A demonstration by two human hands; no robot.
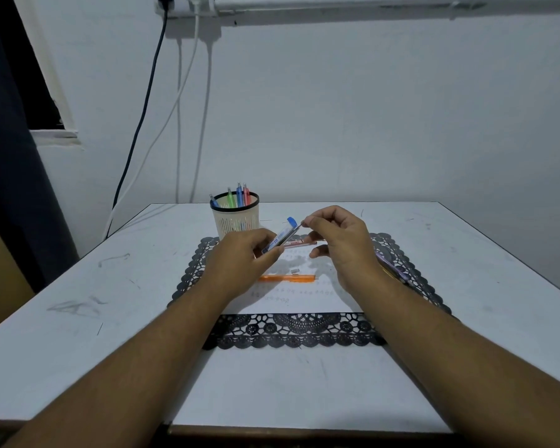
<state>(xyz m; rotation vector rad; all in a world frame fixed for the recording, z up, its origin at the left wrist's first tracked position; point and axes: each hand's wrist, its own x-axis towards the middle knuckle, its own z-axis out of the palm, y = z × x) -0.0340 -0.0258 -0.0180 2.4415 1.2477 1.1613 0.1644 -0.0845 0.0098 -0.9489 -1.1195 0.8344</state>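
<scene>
Step in hand: extracting a lead from the refill case.

- The left hand (240, 257) grips the lead case (278, 240), held tilted above the paper (304, 302) with its blue cap (292, 221) swung open.
- The right hand (340, 240) pinches its fingers (308, 221) at the case mouth, apparently on a thin lead (299, 226); the view is too coarse to confirm.
- The orange pencil (286, 279) lies on the paper below, with a small loose part (295, 270) just beside it.

Next move: draw the lead clear without bending it, then feed it into the pencil.

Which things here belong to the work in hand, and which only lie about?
In use: lead refill case, thin lead, left hand, right hand, orange mechanical pencil, small loose cap.
Lying about: pen cup, red case, lace mat.
</scene>
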